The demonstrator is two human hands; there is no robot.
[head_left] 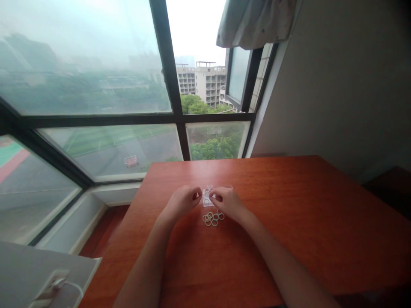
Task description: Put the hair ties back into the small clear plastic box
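Note:
A small clear plastic piece, like a box or packet (208, 203), lies on the brown table with one or two rings showing in or on it. My left hand (184, 200) is at its left edge, thumb and fingers drawn together in a pinch. From the right, my right hand (229, 202) reaches over the plastic with its fingertips also pinched. What either pinch holds is too small to make out. Several pale, thin rings (214, 222) lie in a loose, partly overlapping cluster just in front of the plastic, between my wrists.
The wooden table (305, 222) extends far to the right and ends at the windows (138, 145) at the back. A wall (327, 85) rises on the right, and a curtain (253, 23) hangs above. At lower left, a plugged-in white cable (75, 285) is beside the table.

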